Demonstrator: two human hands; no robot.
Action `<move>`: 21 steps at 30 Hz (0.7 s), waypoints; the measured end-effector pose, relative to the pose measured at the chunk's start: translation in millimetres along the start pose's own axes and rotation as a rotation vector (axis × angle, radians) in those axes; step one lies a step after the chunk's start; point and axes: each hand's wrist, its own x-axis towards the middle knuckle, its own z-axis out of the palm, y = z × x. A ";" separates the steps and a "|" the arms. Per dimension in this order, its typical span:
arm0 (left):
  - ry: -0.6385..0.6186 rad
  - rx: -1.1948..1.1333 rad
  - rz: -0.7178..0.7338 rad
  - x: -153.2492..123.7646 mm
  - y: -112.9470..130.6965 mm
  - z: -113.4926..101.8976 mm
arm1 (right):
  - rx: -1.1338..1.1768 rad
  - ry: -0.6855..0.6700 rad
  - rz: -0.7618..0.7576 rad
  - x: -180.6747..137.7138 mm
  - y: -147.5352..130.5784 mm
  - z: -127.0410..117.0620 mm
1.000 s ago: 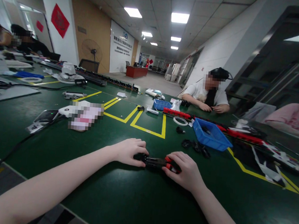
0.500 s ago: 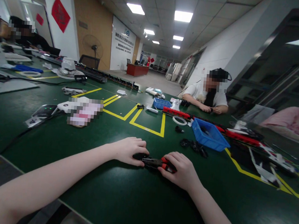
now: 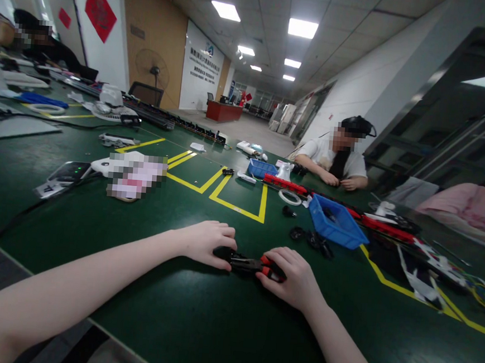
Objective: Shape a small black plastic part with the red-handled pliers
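My right hand (image 3: 291, 275) is closed around the red and black handles of a pair of pliers (image 3: 248, 264), whose dark jaws point left. In my left hand (image 3: 210, 245) a small black part (image 3: 223, 253) is held between thumb and fingers, right at the tips of the jaws. The part's exact kind is too dark and too covered to make out. Both hands are low over the green table (image 3: 165, 315), near its front edge. To the right of them lie several black pieces (image 3: 313, 240).
A blue bin (image 3: 335, 222) with dark parts stands at right, beside a long red strip (image 3: 390, 228). Yellow tape (image 3: 240, 209) marks the table. At left are a phone (image 3: 136, 179) and a cabled device (image 3: 69, 172). Across the table sits a person (image 3: 332, 155).
The view has shifted slightly. Both hands, the pliers and the black part keep nearly the same position to one another.
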 end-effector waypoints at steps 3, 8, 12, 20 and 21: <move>-0.006 0.009 0.000 -0.3 0.4 -0.1 | 0.013 0.009 0.012 0.3 -0.7 -0.1; 0.002 0.005 0.010 -0.3 0.7 1.1 | 0.036 -0.026 0.039 1.3 -2.8 0.2; 0.005 0.011 0.018 -0.2 0.3 1.1 | 0.029 -0.039 0.031 1.2 -2.0 1.6; -0.006 0.008 0.011 -0.3 0.4 0.0 | 0.034 -0.033 0.036 0.7 -1.7 3.1; -0.006 0.007 0.012 -0.3 0.4 0.0 | 0.039 -0.039 0.042 0.6 -2.1 3.3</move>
